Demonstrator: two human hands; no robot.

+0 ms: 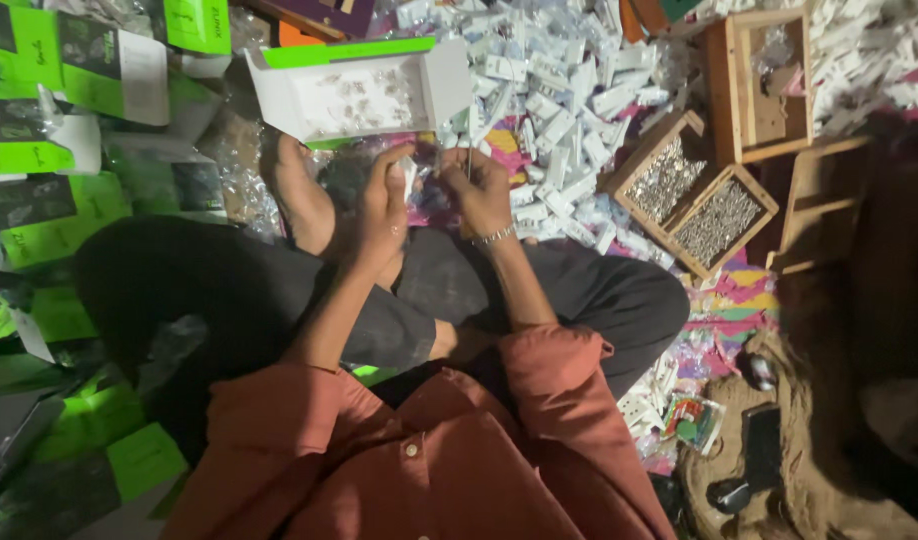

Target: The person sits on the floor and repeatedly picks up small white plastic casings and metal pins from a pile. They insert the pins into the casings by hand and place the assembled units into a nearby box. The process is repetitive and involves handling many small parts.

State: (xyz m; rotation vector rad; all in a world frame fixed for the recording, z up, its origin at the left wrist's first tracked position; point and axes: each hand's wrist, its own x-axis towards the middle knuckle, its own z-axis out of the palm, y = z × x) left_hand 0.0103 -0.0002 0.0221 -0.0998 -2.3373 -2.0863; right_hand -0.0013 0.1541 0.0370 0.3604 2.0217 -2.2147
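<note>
Both hands met just below the open white carton (364, 95). Left hand (384, 205) was closed in a pinch on a small white plastic piece (409, 172); right hand (479, 190) was closed around a thin metal tool (469, 160), a pin or driver, can't tell which, with its tip held upward right beside the piece. A metal bracelet (494, 236) sat on the right wrist.

Handling judgement: the piece looked light, rigid and smooth, so easy to flick away; best held by its flat sides between thumb and forefinger. The tool looked stiff and slim; grip it low on the shaft.

Around the carton: it had a green-edged flap, thin card walls, and small glinting bits loose inside. Right of it lay a large heap of white plastic parts (559, 100), blocky and matte. Further right stood a two-bay wooden tray (694, 195) with shiny metal fasteners in each bay, then an open wooden box (764, 85). Left of the carton sat stacked green and black cardboard boxes (39, 110). Below it, a bare foot (299, 195) rested on a patterned floor cloth (744, 290).
</note>
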